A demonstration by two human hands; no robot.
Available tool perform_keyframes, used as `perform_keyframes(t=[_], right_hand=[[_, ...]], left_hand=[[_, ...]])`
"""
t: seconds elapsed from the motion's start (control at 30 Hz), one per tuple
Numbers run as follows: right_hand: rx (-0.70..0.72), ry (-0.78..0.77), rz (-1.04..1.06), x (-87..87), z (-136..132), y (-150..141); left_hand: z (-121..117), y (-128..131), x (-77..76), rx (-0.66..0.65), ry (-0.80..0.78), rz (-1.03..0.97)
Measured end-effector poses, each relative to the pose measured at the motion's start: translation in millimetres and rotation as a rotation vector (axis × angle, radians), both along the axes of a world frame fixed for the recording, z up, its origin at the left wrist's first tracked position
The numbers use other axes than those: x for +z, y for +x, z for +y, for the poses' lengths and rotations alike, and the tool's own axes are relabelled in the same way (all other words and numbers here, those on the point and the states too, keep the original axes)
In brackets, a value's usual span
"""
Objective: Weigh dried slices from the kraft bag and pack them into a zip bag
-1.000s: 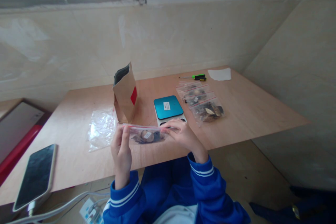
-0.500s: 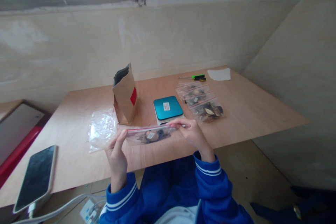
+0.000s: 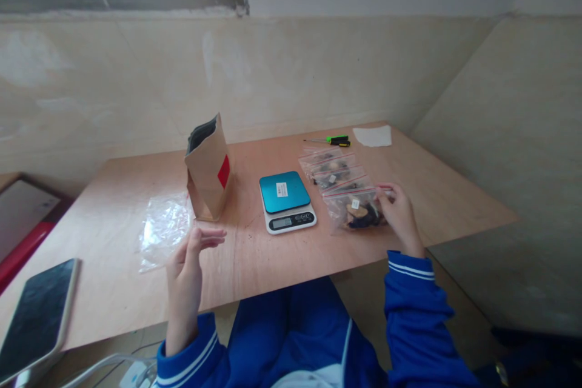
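My right hand grips the right end of a clear zip bag with a red seal strip and dark pieces inside. The bag lies on the nearest end of a row of similar filled bags on the wooden table. My left hand hovers over the table's front edge, fingers stretched out, holding nothing. A small scale with a teal plate sits between the two hands.
A brown paper pouch with a red label stands open left of the scale. A pile of empty clear bags lies beside it. A phone on a cable rests at far left. A green-handled screwdriver and white paper lie at the back.
Both hands held the filled bag in front of me by its seal. My left hand let go, and my right hand carried the bag right onto the row of bags.
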State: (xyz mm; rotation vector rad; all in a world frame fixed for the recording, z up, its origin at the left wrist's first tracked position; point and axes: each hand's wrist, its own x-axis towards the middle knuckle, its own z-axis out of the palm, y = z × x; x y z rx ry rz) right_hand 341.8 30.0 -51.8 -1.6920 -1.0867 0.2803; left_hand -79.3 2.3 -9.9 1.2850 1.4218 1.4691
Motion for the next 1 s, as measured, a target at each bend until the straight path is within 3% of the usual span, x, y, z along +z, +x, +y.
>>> perform_keyframes(t=[0.1, 0.2, 0.3, 0.4, 0.57, 0.7, 0.77, 0.87, 1.0], right_hand=[[-0.172, 0.092, -0.298, -7.0, -2.1, 1.1], [-0.234, 0.115, -0.477, -13.9, -20.2, -23.9], [-0.160, -0.025, -0.532, -28.4, -39.1, -57.3], [-0.112, -0.256, -0.534, -43.5, -42.3, -79.2], [-0.077, -0.466, -0.535, -38.8, -16.8, -85.1], [-0.093, -0.558, -0.521, -27.0, -1.6, -85.5], [-0.096, -0.510, -0.508, -25.7, -0.6, -86.5], [-0.012, -0.319, -0.484, -18.7, -4.2, -90.8], [0.334, 0.001, -0.421, 23.2, -12.6, -112.3]], left_hand=[[1.8, -2.9, -0.2, 0.115, 0.035, -0.040], [7.4, -2.8, 2.3, 0.215, 0.084, -0.010], [17.5, -2.1, 14.5, 0.324, 0.168, 0.091], [34.4, -1.9, 39.6, 0.420, 0.239, 0.199], [82.5, -0.8, 79.3, 0.397, 0.260, 0.266], [115.7, 3.3, 86.5, 0.293, 0.155, 0.326], [119.6, 6.7, 87.5, 0.230, 0.123, 0.337], [109.4, 11.9, 92.3, 0.229, 0.089, 0.372], [82.4, 15.1, 98.1, 0.217, 0.090, 0.513]])
